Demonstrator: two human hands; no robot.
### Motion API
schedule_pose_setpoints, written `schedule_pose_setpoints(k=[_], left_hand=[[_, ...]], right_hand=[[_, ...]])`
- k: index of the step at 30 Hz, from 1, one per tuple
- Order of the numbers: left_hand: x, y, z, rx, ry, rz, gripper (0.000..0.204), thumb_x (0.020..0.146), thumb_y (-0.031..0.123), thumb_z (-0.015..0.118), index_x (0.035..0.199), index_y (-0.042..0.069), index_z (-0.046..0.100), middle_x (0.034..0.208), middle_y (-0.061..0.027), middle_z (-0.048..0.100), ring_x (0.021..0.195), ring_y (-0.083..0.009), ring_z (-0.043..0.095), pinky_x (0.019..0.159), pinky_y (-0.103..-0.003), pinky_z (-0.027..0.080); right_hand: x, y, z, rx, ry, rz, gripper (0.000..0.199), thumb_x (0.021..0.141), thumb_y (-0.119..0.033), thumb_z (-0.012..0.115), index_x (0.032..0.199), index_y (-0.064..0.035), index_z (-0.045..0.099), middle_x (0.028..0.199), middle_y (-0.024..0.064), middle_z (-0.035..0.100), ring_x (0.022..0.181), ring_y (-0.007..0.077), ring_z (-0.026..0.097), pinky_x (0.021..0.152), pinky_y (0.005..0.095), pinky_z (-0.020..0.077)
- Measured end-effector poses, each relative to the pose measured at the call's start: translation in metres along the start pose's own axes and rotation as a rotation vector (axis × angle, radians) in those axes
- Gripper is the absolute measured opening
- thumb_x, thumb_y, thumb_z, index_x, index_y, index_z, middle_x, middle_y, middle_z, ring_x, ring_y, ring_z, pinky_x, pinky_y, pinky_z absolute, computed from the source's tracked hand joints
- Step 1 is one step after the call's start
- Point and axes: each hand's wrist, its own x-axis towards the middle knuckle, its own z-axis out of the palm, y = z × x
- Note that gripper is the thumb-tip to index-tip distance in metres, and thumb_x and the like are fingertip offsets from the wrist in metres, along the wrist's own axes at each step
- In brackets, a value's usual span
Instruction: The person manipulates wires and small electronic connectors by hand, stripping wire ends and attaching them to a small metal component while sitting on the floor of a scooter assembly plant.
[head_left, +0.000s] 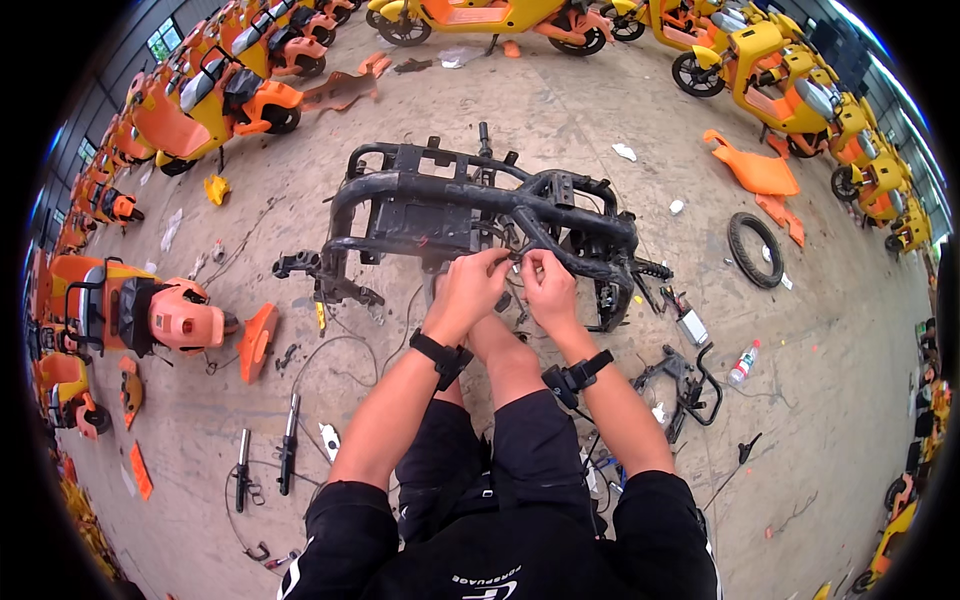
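Note:
A black scooter frame [430, 195] of thick tubes lies on the concrete floor in front of me, stripped of its panels. Both my hands meet at its near side, just below the slanting tube. The fingers of my left hand [475, 285] are pinched together by a small dark piece, perhaps a cable end or connector. Beside it, my right hand [548, 285] has its thumb and fingers closed at the same spot. What lies between the fingertips is too small to name. Thin dark cables [405, 310] hang from the frame near my left wrist.
Shock absorbers [289, 445] lie at the lower left. On the right are a black metal bracket [685, 390], a silver box with wires [691, 325], a plastic bottle [744, 362], a tyre [755, 250] and an orange panel [752, 168]. Yellow and orange scooters [790, 90] stand all around.

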Motion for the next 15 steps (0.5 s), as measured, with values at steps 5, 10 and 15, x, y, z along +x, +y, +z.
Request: schedule_pose_setpoints(k=[5,10,15], left_hand=[[-0.002,0.001,0.000,0.034,-0.016,-0.042,0.024,0.086,0.021,0.064,0.102,0.004,0.071,0.081,-0.0225,0.067,0.078,-0.0376,0.066,0.066,-0.041,0.053],[-0.003,0.005,0.001,0.015,-0.003,-0.021,0.024,0.087,0.021,0.064,0.102,0.004,0.070,0.079,-0.0228,0.066,0.077,-0.0376,0.066,0.065,-0.041,0.053],[-0.007,0.005,0.003,-0.038,0.102,0.045,0.020,0.083,0.012,0.068,0.099,0.000,0.070,0.062,-0.0160,0.058,0.056,-0.0209,0.052,0.053,-0.033,0.043]], right_hand=[[-0.013,0.000,0.010,0.486,0.089,0.427,0.022,0.099,-0.020,0.050,0.104,0.0001,0.055,0.084,0.0094,0.062,0.054,0.0151,0.062,0.044,0.0274,0.0497],[-0.036,-0.001,0.008,0.838,0.093,0.763,0.026,0.101,-0.025,0.044,0.108,-0.0030,0.055,0.086,0.0070,0.060,0.053,0.0134,0.059,0.045,0.0279,0.0486],[-0.037,-0.004,0.013,0.859,0.077,0.712,0.026,0.099,-0.026,0.052,0.108,-0.0028,0.059,0.083,0.0041,0.060,0.053,0.0104,0.055,0.046,0.0253,0.0448]])
